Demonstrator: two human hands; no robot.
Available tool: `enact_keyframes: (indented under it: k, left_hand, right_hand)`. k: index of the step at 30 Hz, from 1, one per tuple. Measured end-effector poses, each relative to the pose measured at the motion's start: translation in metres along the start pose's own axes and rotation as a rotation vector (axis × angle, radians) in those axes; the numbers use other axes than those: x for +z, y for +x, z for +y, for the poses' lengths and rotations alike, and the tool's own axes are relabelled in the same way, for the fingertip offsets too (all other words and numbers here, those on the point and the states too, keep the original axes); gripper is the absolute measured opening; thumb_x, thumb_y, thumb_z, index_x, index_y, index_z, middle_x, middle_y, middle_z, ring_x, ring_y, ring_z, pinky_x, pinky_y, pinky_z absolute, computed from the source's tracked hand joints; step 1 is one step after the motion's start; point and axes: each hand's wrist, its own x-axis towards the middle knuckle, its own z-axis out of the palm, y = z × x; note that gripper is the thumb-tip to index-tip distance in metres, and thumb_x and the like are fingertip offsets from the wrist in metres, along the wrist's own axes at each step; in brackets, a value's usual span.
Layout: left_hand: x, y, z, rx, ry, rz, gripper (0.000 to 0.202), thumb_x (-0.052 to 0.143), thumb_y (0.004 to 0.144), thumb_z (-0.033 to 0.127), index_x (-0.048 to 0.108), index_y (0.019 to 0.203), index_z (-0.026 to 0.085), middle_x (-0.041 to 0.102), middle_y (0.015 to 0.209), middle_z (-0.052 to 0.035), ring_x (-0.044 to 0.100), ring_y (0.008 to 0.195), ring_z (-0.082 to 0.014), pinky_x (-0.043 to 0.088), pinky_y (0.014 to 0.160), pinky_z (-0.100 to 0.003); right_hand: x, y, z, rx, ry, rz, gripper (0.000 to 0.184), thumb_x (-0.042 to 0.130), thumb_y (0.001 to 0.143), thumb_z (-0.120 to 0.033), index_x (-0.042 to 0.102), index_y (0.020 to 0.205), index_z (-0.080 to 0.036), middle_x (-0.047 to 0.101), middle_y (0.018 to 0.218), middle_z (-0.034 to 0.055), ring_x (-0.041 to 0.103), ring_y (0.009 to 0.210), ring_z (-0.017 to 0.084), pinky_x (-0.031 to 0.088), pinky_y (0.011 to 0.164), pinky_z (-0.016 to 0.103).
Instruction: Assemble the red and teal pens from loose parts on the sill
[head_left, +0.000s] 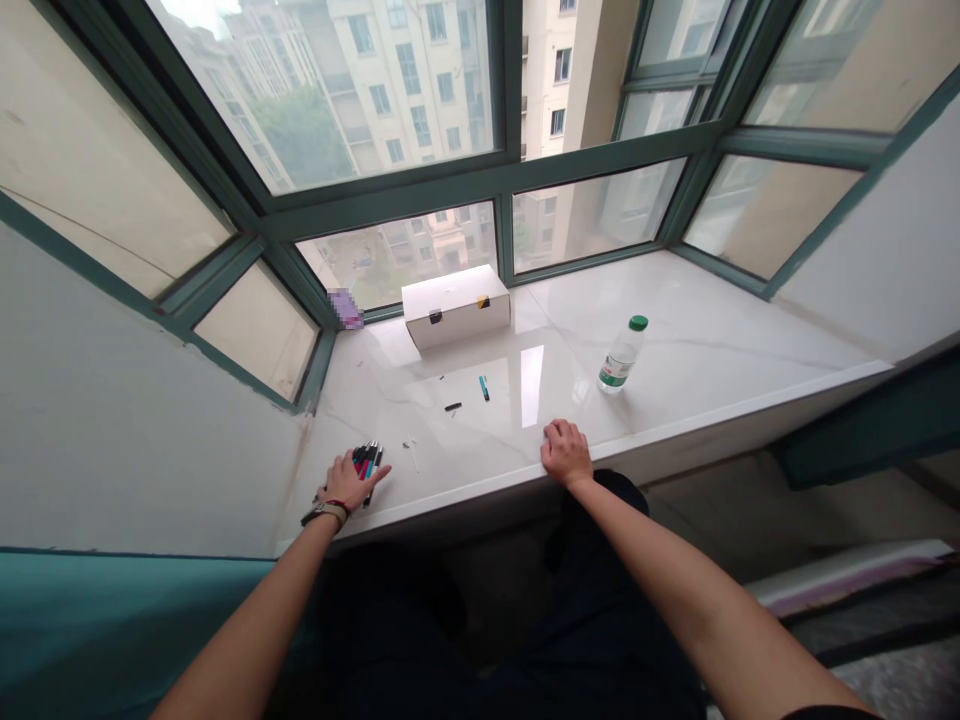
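Bare forearms [690, 575] are seen nearest, stretched above dark trousers [600, 620] toward a white marbled windowsill [697, 330]. At the sill's near left end, a bunch of pens [368, 462], among them black, red and blue ones, is partly covered by the left hand [349, 484]. Its thumb is spread wide from the fingers, with the pens between; whether they are gripped or only touched cannot be told. A strap [332, 509] is worn at that wrist. The right hand [566, 450] is rested near the sill's front edge, narrow, with the fingers curled under; whether anything is held inside cannot be told. Between the hands, farther back, a blue-and-black pen part [484, 388] and a small black piece [453, 407] are laid apart. Behind them a closed white box [457, 310] is set against the window frame [390, 195]. To the right, a clear green-capped bottle [622, 355] is stood upright.
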Motion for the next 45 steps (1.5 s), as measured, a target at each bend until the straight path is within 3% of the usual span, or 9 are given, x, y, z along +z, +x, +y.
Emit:
enact_keyframes:
  k: [3, 6, 9, 17, 22, 26, 33, 40, 45]
  left_hand:
    - [0.006, -0.006, 0.003, 0.008, 0.071, 0.005, 0.093, 0.045, 0.078, 0.074, 0.028, 0.151, 0.018, 0.035, 0.153, -0.0220, 0.035, 0.137, -0.0412, 0.034, 0.103, -0.060]
    - [0.009, -0.010, 0.004, 0.017, 0.099, 0.085, 0.070, 0.035, 0.089, 0.062, 0.040, 0.145, 0.021, 0.046, 0.143, -0.0195, 0.047, 0.124, -0.0385, 0.040, 0.096, -0.057]
    - [0.009, -0.011, 0.007, 0.008, 0.110, 0.135, 0.060, 0.037, 0.091, 0.055, 0.047, 0.139, 0.021, 0.051, 0.136, -0.0185, 0.051, 0.116, -0.0366, 0.044, 0.090, -0.053]
    - [0.010, -0.011, 0.025, -0.054, 0.036, 0.124, 0.053, 0.042, 0.091, 0.044, 0.046, 0.137, 0.018, 0.052, 0.131, -0.0187, 0.050, 0.115, -0.0363, 0.045, 0.086, -0.048]
    - [0.009, -0.018, 0.038, 0.029, 0.035, 0.243, 0.052, 0.050, 0.088, 0.044, 0.048, 0.133, 0.018, 0.049, 0.134, -0.0179, 0.050, 0.117, -0.0349, 0.042, 0.091, -0.047]
    - [0.002, -0.024, 0.059, 0.249, 0.043, 0.271, 0.032, 0.048, 0.090, 0.037, 0.060, 0.113, 0.019, 0.058, 0.117, -0.0143, 0.052, 0.112, -0.0310, 0.040, 0.092, -0.041]
    - [-0.001, -0.024, 0.101, 0.493, -0.058, 0.110, 0.018, 0.045, 0.092, 0.028, 0.062, 0.092, 0.021, 0.065, 0.095, -0.0089, 0.058, 0.097, -0.0244, 0.041, 0.090, -0.035]
    - [0.006, -0.024, 0.144, 0.546, -0.129, 0.061, 0.015, 0.048, 0.091, 0.028, 0.062, 0.091, 0.023, 0.066, 0.087, -0.0049, 0.059, 0.090, -0.0205, 0.044, 0.081, -0.031]
    - [0.009, -0.010, 0.192, 0.510, -0.175, 0.014, 0.015, 0.050, 0.091, 0.032, 0.063, 0.094, 0.024, 0.069, 0.088, -0.0021, 0.062, 0.083, -0.0171, 0.044, 0.071, -0.027]
  right_hand:
    - [0.000, 0.000, 0.000, 0.001, 0.003, 0.004, 0.021, 0.051, 0.084, -0.021, 0.062, 0.102, -0.020, 0.055, 0.116, 0.0111, 0.044, 0.102, 0.027, 0.034, 0.084, 0.036]
    - [0.000, 0.000, 0.000, -0.001, 0.004, 0.005, 0.021, 0.052, 0.083, -0.021, 0.061, 0.102, -0.020, 0.055, 0.116, 0.0106, 0.045, 0.102, 0.027, 0.034, 0.083, 0.036]
    - [-0.001, 0.000, 0.000, -0.001, -0.003, 0.004, 0.021, 0.052, 0.083, -0.021, 0.061, 0.102, -0.020, 0.055, 0.116, 0.0108, 0.045, 0.102, 0.027, 0.034, 0.084, 0.036]
    - [-0.002, 0.000, 0.000, -0.003, -0.007, 0.002, 0.021, 0.052, 0.083, -0.021, 0.061, 0.103, -0.020, 0.055, 0.115, 0.0111, 0.045, 0.102, 0.027, 0.034, 0.084, 0.036]
    - [-0.003, 0.000, -0.001, 0.002, -0.011, -0.006, 0.023, 0.053, 0.083, -0.021, 0.061, 0.104, -0.020, 0.055, 0.116, 0.0115, 0.045, 0.102, 0.027, 0.034, 0.083, 0.036]
    - [-0.003, 0.001, -0.002, 0.006, -0.030, -0.031, 0.027, 0.053, 0.083, -0.023, 0.061, 0.109, -0.020, 0.054, 0.122, 0.0126, 0.045, 0.105, 0.028, 0.035, 0.084, 0.037]
    - [-0.004, 0.010, -0.002, -0.136, -0.063, -0.087, 0.038, 0.054, 0.082, -0.022, 0.057, 0.120, -0.017, 0.048, 0.138, 0.0160, 0.038, 0.124, 0.031, 0.032, 0.096, 0.040]
    - [-0.006, 0.012, -0.001, -0.132, -0.022, -0.115, 0.039, 0.050, 0.085, -0.023, 0.056, 0.123, -0.018, 0.048, 0.139, 0.0149, 0.035, 0.129, 0.029, 0.029, 0.102, 0.040]
    - [-0.008, 0.013, -0.001, -0.112, 0.001, -0.133, 0.038, 0.050, 0.084, -0.023, 0.057, 0.121, -0.018, 0.049, 0.139, 0.0143, 0.036, 0.129, 0.029, 0.028, 0.103, 0.039]
